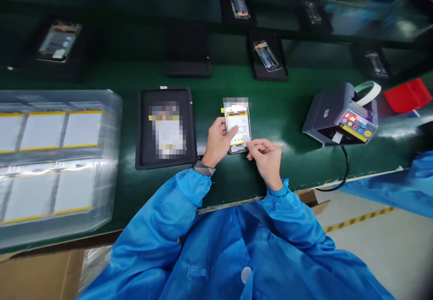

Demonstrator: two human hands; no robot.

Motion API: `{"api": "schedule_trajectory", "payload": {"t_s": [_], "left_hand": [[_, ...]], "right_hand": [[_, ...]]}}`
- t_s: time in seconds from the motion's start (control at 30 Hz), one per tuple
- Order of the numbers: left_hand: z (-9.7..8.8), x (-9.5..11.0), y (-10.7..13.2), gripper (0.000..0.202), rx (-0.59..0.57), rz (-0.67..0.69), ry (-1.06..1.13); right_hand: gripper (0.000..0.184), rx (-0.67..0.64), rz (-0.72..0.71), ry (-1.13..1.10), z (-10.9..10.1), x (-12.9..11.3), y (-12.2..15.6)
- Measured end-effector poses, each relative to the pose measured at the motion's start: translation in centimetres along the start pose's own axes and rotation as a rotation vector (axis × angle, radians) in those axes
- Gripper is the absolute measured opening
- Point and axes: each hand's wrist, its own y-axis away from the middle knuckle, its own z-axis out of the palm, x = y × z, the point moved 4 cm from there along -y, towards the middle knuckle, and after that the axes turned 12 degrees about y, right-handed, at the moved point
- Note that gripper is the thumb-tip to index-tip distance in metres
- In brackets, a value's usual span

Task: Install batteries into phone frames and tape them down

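My left hand (219, 140) grips an open phone body (249, 124) by its left side, with the thumb resting on the white battery (235, 122) inside it. Yellow strips edge this battery at top and bottom. At the phone's lower right corner my right hand (265, 158) is closed in a pinch on a small whitish piece of tape (248, 141), which touches or overlaps the corner. Left of my hands lies a black tray (144, 155) holding another phone part, largely blurred out by pixelation.
A tape dispenser (328, 115) with a lit display stands right, near a red object (407, 96). Clear plastic trays (113, 155) of batteries fill the left. Several black trays, such as one with a phone frame (267, 56), line the back. A co-worker's blue sleeve (395, 191) shows at right.
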Motion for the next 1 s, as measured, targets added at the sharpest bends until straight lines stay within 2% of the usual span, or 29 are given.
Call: {"api": "schedule_trajectory", "payload": {"t_s": [0.6,1.0], "left_hand": [[0.03,0.06,0.12,0.046,0.023,-0.006,-0.007],[0.05,0.13,0.14,0.044,0.020,0.008,-0.015]], "right_hand": [[0.040,0.015,-0.011,0.092,0.47,-0.46,0.21],[0.033,0.066,-0.020,0.097,0.93,-0.09,0.50]]}}
